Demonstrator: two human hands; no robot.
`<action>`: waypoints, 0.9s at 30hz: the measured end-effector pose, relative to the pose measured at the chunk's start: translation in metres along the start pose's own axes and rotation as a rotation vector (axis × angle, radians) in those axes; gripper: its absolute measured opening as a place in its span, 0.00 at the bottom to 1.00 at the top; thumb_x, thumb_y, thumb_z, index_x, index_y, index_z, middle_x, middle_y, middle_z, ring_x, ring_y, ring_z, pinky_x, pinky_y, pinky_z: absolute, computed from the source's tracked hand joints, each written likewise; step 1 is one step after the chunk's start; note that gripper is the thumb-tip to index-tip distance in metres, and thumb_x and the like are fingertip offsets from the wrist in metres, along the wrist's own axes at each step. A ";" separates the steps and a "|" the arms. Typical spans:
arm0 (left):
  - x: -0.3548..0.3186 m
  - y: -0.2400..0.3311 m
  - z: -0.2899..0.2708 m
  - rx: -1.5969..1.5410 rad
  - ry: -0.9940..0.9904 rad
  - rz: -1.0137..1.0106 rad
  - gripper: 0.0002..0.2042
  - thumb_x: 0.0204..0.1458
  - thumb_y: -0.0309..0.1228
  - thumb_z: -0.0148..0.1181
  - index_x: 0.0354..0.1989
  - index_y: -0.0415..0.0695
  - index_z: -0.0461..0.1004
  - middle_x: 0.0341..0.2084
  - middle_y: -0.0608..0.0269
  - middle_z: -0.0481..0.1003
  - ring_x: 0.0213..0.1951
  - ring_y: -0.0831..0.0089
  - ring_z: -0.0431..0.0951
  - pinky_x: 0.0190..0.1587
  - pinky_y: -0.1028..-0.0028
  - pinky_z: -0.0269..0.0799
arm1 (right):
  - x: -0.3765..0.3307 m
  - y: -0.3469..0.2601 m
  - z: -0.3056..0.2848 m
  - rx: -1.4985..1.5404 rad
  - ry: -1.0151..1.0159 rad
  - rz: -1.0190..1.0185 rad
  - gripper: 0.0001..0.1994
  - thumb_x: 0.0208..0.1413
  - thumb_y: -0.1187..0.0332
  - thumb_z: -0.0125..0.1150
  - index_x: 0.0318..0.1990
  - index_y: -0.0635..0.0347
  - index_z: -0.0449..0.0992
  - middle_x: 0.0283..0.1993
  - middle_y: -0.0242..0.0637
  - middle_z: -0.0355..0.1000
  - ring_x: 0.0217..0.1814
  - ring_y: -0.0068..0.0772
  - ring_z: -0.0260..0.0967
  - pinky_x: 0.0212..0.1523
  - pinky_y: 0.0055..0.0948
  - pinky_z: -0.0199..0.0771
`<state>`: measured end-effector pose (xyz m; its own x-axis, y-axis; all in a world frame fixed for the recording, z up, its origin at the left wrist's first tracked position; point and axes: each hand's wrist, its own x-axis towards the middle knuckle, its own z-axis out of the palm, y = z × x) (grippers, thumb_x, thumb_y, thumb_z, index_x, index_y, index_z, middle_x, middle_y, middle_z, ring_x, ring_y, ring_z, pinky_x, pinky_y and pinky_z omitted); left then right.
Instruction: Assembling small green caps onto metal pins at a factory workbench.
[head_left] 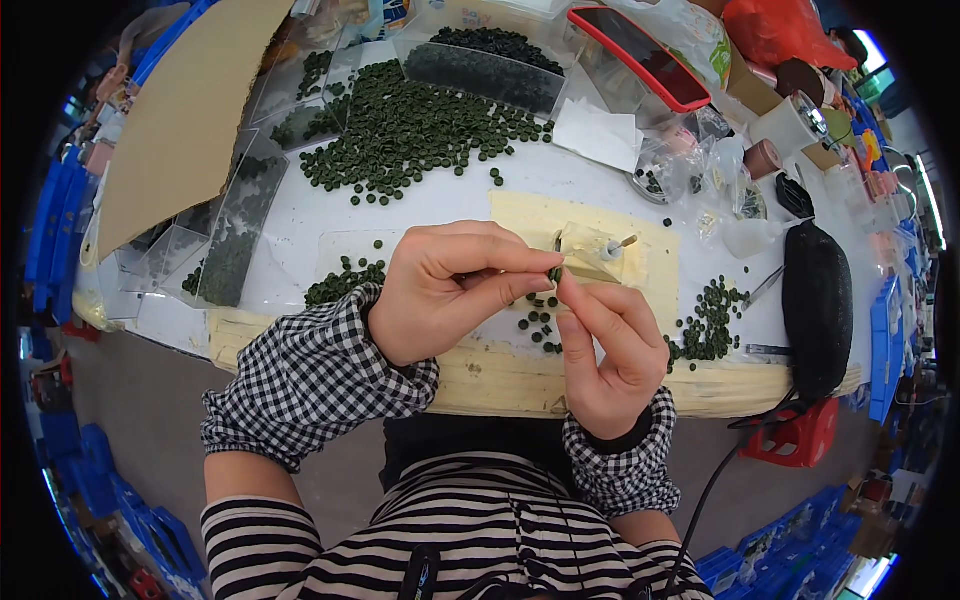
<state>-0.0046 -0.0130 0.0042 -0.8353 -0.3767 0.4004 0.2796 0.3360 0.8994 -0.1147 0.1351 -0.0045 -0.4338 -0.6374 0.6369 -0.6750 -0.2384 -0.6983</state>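
Observation:
My left hand (pixel 440 290) and my right hand (pixel 618 355) meet over the front of the table. Between their fingertips is a small dark green round piece (pixel 556 273), partly covered by the fingers. Thumb and forefinger of the left hand pinch it, and the right fingers close on it from the other side. Just behind the fingertips stands a small pale fixture (pixel 585 255) with a metal tip, on a cream board (pixel 520 208). Loose green pieces lie near both hands: a small pile (pixel 345 282) by the left wrist and another (pixel 710 320) right of the right hand.
A large heap of green pieces (pixel 400 130) spreads at the back, beside a clear bin (pixel 485 75). Cardboard (pixel 190 120) leans at left. A red-cased phone (pixel 640 55), white paper (pixel 597 135) and a black pouch (pixel 818 310) with a cable occupy the right side.

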 end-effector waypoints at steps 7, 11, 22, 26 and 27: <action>-0.001 -0.002 0.002 0.002 0.016 0.033 0.09 0.48 0.16 0.60 0.39 0.35 0.78 0.30 0.56 0.78 0.32 0.75 0.77 0.33 0.81 0.70 | 0.000 -0.001 -0.002 0.050 -0.046 0.052 0.17 0.46 0.84 0.62 0.46 0.65 0.78 0.34 0.38 0.72 0.31 0.27 0.70 0.32 0.20 0.70; -0.002 -0.002 0.002 0.011 0.006 0.041 0.10 0.48 0.16 0.60 0.40 0.35 0.78 0.30 0.56 0.78 0.32 0.75 0.77 0.33 0.81 0.71 | -0.001 -0.001 -0.003 0.106 -0.070 0.089 0.17 0.46 0.84 0.62 0.46 0.65 0.78 0.34 0.38 0.72 0.32 0.26 0.70 0.33 0.19 0.70; -0.002 -0.004 0.001 0.028 0.001 0.033 0.10 0.49 0.17 0.60 0.40 0.35 0.78 0.29 0.57 0.78 0.30 0.77 0.76 0.32 0.82 0.69 | 0.000 0.000 -0.003 0.099 -0.077 0.085 0.16 0.47 0.84 0.61 0.47 0.66 0.77 0.35 0.38 0.72 0.33 0.25 0.70 0.33 0.19 0.70; -0.002 -0.003 0.002 0.006 0.019 0.010 0.09 0.49 0.17 0.60 0.40 0.35 0.78 0.29 0.57 0.77 0.30 0.78 0.76 0.31 0.83 0.68 | 0.000 0.000 -0.002 0.083 -0.063 0.074 0.17 0.47 0.84 0.61 0.47 0.66 0.77 0.35 0.37 0.72 0.33 0.25 0.70 0.33 0.19 0.71; -0.002 -0.002 0.002 0.001 0.017 0.006 0.10 0.49 0.17 0.60 0.40 0.35 0.78 0.29 0.57 0.77 0.30 0.78 0.75 0.31 0.83 0.68 | 0.000 0.000 -0.002 0.080 -0.061 0.072 0.17 0.47 0.84 0.61 0.47 0.66 0.77 0.35 0.37 0.72 0.33 0.25 0.70 0.33 0.19 0.71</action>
<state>-0.0045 -0.0113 0.0010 -0.8254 -0.3893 0.4088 0.2840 0.3394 0.8967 -0.1155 0.1366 -0.0036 -0.4410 -0.6978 0.5644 -0.5922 -0.2463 -0.7672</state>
